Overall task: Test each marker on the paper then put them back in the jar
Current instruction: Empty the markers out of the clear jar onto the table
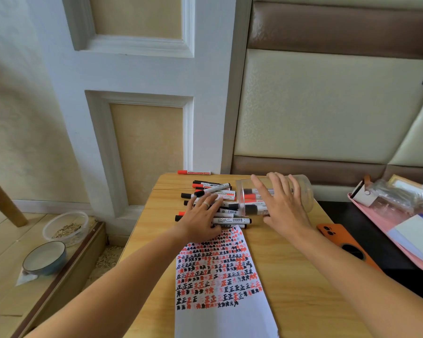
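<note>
We see a table (291,276) of pale wood-grain, smooth with a slight sheen. On it lies the paper (220,313), matt white and inked in red and black. The jar (300,191) is clear plastic, a little cloudy. The markers (220,191) have glossy plastic barrels with printed labels. Beside us, a phone (340,237) wears a matt orange case, and the tray (386,237) looks like smooth pink plastic.

panelled wall (142,52) | padded headboard (327,106) | wooden table (291,276) | daylight
</note>
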